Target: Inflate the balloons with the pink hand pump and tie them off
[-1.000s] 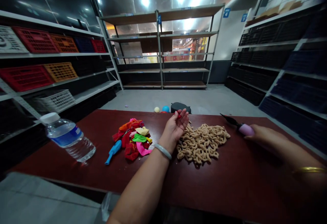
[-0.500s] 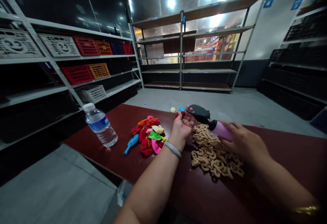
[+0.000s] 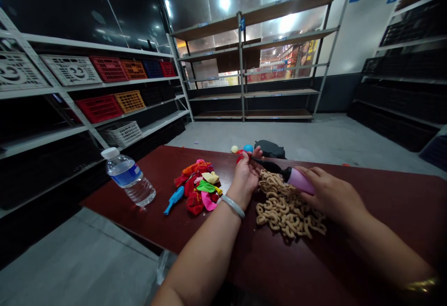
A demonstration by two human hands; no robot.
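Note:
My left hand (image 3: 247, 175), with a pale bangle at the wrist, is closed on a small red balloon (image 3: 240, 156). My right hand (image 3: 330, 192) grips the purple body of a balloon pump (image 3: 301, 181). The pump's black nozzle (image 3: 270, 165) points left and reaches the fingers of my left hand by the red balloon; how far it goes in is hidden. Just below the pump lies a heap of tan, curled, knobbly pieces (image 3: 289, 215) on the table. Left of my left forearm is a pile of limp coloured balloons (image 3: 199, 186), with a blue balloon (image 3: 173, 200) at its edge.
A water bottle (image 3: 131, 179) stands near the left end of the dark red table (image 3: 251, 268). Beyond the far edge are a yellow ball-like thing (image 3: 234, 149), a blue one (image 3: 248, 148) and a black bag (image 3: 274, 149) on the floor. Shelves (image 3: 240, 96) with crates line the walls.
The black nozzle has come lower and closer to the red balloon in my left hand, whose fingers have drawn in. The whole view has shifted slightly.

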